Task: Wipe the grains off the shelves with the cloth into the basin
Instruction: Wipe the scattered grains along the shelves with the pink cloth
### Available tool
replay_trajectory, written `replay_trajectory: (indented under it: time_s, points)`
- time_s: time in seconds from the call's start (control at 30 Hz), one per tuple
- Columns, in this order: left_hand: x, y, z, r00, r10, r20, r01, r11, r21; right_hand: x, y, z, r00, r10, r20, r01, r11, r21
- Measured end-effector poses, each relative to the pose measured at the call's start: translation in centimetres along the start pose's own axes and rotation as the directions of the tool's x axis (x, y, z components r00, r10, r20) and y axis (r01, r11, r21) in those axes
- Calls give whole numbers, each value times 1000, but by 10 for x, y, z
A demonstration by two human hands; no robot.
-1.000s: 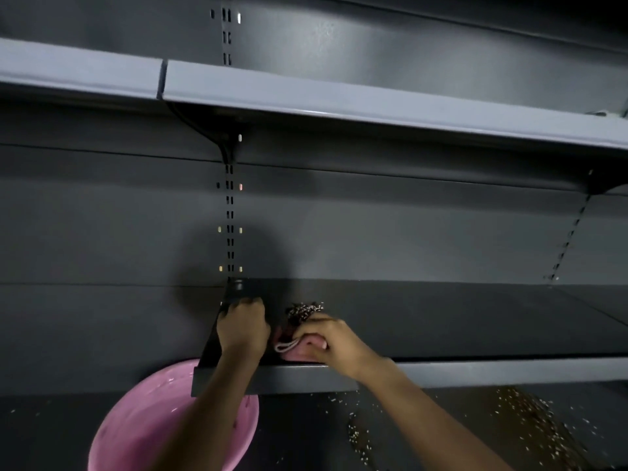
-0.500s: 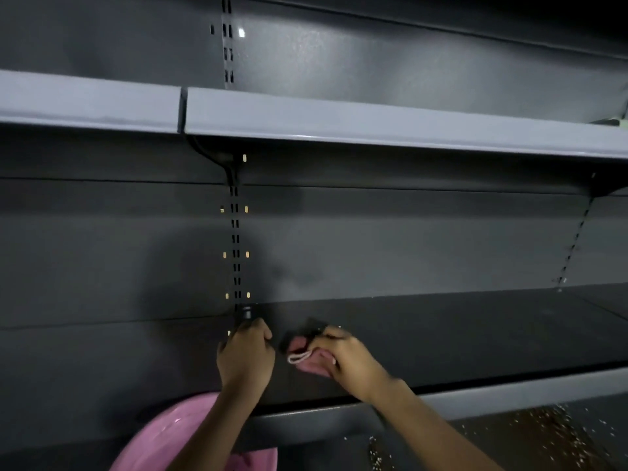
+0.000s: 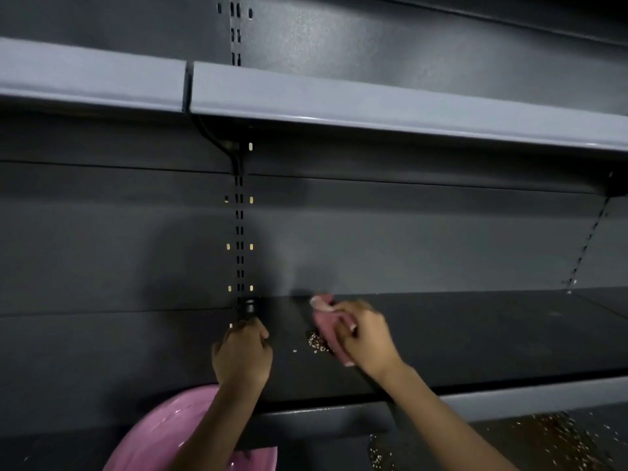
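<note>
My right hand (image 3: 365,336) grips a pink cloth (image 3: 325,317) and presses it on the dark middle shelf (image 3: 475,338), near its back left. A small heap of pale grains (image 3: 315,344) lies just left of the cloth. My left hand (image 3: 242,355) is curled round the left end of that shelf beside the slotted upright. Below the shelf's left end sits the pink basin (image 3: 163,436), partly hidden by my left forearm.
A grey upper shelf (image 3: 373,107) runs overhead. The slotted upright (image 3: 239,232) stands at the back. More grains (image 3: 557,440) are scattered on the lower shelf at bottom right. The shelf's grey front lip (image 3: 530,396) runs to the right.
My right hand has carried the cloth from the shelf's front edge deeper and rightward toward the back. The grain heap now lies left of the cloth. The view tilted so the shelf sits lower.
</note>
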State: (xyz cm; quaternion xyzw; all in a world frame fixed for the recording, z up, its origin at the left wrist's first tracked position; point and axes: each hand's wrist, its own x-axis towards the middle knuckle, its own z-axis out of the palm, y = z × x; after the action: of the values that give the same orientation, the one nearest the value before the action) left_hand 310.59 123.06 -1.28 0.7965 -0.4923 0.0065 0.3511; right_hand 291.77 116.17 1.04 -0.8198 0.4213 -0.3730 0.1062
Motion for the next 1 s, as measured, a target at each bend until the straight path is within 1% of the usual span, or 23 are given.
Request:
replay_trajectory:
  time_s: [0.03, 0.07, 0.1, 0.13, 0.17, 0.2, 0.23, 0.3, 0.4, 0.53, 0.6, 0.73, 0.77, 0.83, 0.9, 1.0]
  points:
    - [0, 1, 1, 1000, 7, 7, -7, 1000, 9, 4, 7, -8, 990, 109, -87, -113, 993, -46]
    - [-1, 2, 1, 1000, 16, 10, -16, 1000, 20, 8, 16, -16, 969, 211, -130, -226, 967, -115]
    - [-2, 3, 1, 1000, 23, 10, -24, 999, 31, 11, 29, -21, 940, 319, -120, -338, 918, -205]
    - [-2, 5, 1, 1000, 29, 9, -29, 999, 42, 13, 39, -24, 904, 421, -76, -423, 850, -313]
    - [-2, 6, 2, 999, 35, 3, -35, 998, 49, 14, 44, -25, 866, 500, -17, -461, 784, -415]
    - [-2, 6, 3, 999, 39, -6, -39, 998, 53, 13, 46, -22, 835, 548, 39, -463, 741, -486]
    - [-3, 6, 4, 999, 42, -16, -41, 998, 54, 12, 46, -18, 822, 564, 84, -447, 729, -519]
    - [-3, 6, 5, 999, 39, -36, -38, 999, 30, 16, 42, -8, 823, 548, 148, -411, 755, -512]
    - [-4, 5, 2, 999, 12, -49, -12, 1000, 7, 25, 25, 9, 856, 484, 182, -360, 810, -464]
    - [-4, 3, -1, 995, -57, -76, 56, 998, -7, 30, 4, 33, 908, 340, 246, -211, 877, -433]
    - [-5, 2, -3, 993, -89, -75, 88, 996, -19, 30, -3, 42, 922, 274, 273, -146, 900, -411]
    - [-7, 2, -6, 991, -113, -78, 111, 994, -22, 28, -11, 52, 939, 128, 319, -29, 954, -297]
    - [-7, 2, -6, 991, -111, -78, 110, 994, -13, 28, -11, 51, 945, 101, 312, -13, 962, -271]
    - [-6, 1, -7, 991, -106, -76, 107, 994, 3, 33, -7, 43, 965, 94, 245, -43, 977, -209]
    - [-6, 2, -8, 991, -114, -72, 114, 993, 7, 43, 9, 32, 977, 130, 167, -99, 978, -184]
    - [-7, 5, -6, 992, -111, -65, 112, 994, 13, 62, 37, 19, 960, 252, 120, -216, 944, -250]
